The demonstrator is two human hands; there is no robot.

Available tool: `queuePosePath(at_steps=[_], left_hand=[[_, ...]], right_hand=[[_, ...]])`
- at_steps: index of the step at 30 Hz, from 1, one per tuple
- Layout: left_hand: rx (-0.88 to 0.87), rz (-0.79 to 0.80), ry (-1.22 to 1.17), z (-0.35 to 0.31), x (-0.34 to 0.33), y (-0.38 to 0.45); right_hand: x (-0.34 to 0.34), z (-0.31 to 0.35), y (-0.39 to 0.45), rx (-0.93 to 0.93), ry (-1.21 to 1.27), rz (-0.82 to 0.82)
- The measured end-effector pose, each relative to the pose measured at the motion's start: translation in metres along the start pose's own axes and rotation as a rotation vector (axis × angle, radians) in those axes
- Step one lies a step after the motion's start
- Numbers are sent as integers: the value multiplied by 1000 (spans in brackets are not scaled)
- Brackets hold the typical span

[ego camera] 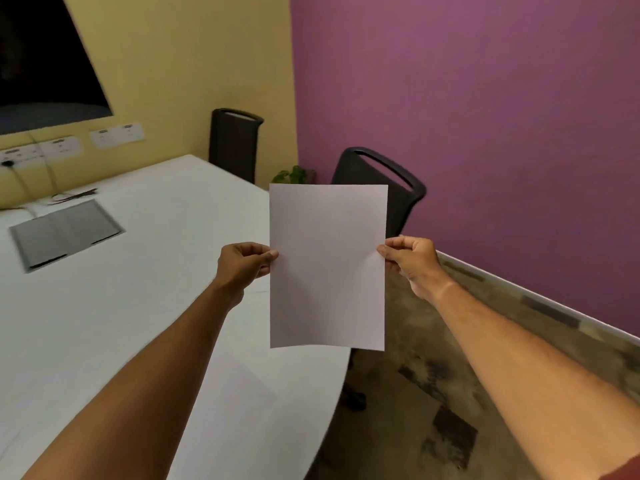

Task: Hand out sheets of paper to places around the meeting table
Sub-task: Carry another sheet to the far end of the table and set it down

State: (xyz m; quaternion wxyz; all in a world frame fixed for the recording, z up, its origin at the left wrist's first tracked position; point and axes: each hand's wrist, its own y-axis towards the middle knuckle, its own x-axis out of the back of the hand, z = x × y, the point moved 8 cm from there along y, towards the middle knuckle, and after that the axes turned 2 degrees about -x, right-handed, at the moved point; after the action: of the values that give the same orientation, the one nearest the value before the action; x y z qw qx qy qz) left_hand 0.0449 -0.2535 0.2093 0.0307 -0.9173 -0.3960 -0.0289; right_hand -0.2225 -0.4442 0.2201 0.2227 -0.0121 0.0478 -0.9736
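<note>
A blank white sheet of paper (pixel 327 268) hangs upright in the air over the right edge of the white meeting table (pixel 114 306). My left hand (pixel 244 263) pinches its left edge and my right hand (pixel 410 259) pinches its right edge, both at mid-height. Another white sheet (pixel 235 386) lies flat on the table near its front edge, partly hidden under my left forearm.
Two black chairs stand at the table's right side, one (pixel 235 143) near the yellow wall and one (pixel 398 188) behind the held sheet. A grey cable hatch (pixel 67 232) is set in the tabletop. A dark screen (pixel 41 60) hangs on the wall. Patterned floor lies to the right.
</note>
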Motion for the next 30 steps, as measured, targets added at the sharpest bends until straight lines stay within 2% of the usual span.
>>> queuePosePath(at_steps=[10, 17, 23, 30], left_hand=[[-33, 250, 27, -39, -200, 12], [-60, 326, 47, -61, -350, 17], [-68, 284, 38, -79, -446, 38], [-84, 231, 42, -100, -509, 93]], right_hand=[[192, 20, 1, 46, 34, -249], [328, 31, 43, 69, 79, -313], [411, 51, 99, 96, 44, -302], [452, 63, 186, 108, 75, -290]])
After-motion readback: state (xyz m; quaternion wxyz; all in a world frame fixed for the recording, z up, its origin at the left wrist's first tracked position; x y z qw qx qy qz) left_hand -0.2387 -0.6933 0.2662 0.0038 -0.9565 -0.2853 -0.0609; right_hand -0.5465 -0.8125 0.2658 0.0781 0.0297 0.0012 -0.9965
